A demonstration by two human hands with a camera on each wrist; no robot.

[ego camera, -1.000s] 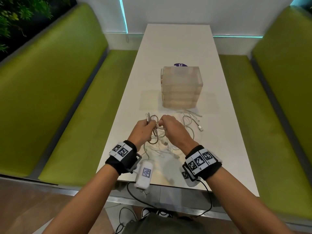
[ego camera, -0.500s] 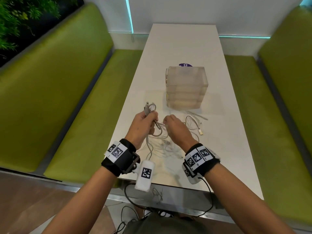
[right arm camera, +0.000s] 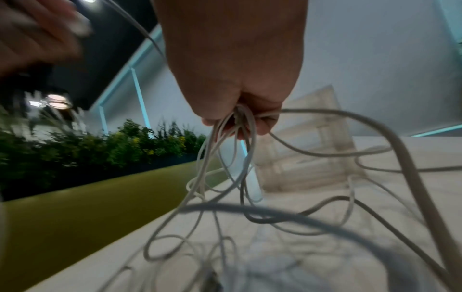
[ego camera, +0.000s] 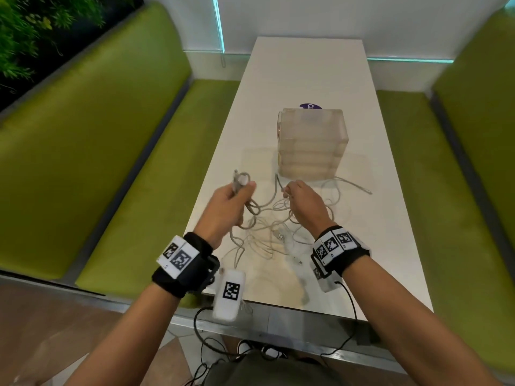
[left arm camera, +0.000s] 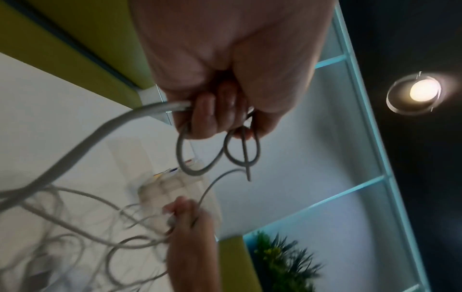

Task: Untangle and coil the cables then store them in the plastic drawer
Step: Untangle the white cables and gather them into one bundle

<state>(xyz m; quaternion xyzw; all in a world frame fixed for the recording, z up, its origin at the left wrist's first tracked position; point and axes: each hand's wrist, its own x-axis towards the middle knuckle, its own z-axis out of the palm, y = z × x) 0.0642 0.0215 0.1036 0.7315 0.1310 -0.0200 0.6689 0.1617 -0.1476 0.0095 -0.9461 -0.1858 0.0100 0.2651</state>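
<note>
The white counter carries everything here, and on it, past the hands, stands the translucent plastic drawer, all its trays closed. It looks light and rigid, so a pull on one tray front would probably slide the whole unit unless something steadies it.

Just in front of it the cables sprawl in a loose pale heap, partly on the counter and partly lifted. They are thin, limp and light; they should carry no shape of their own and will drag neighbours along wherever loops cross (the plug ends are the likeliest snags). The sensible place to take one is near a connector, feeding the slack out from there rather than tugging mid-length.

The left hand is raised out past the counter's left edge, its grip clenched round a thicker grey cable folded into a couple of small loops, a connector end poking up above the fist. The rest of that cable trails down and right into the heap.

The right hand hovers just before the drawer, its grip pinching several thin strands that hang from the fingertips to the tangle below.
</note>
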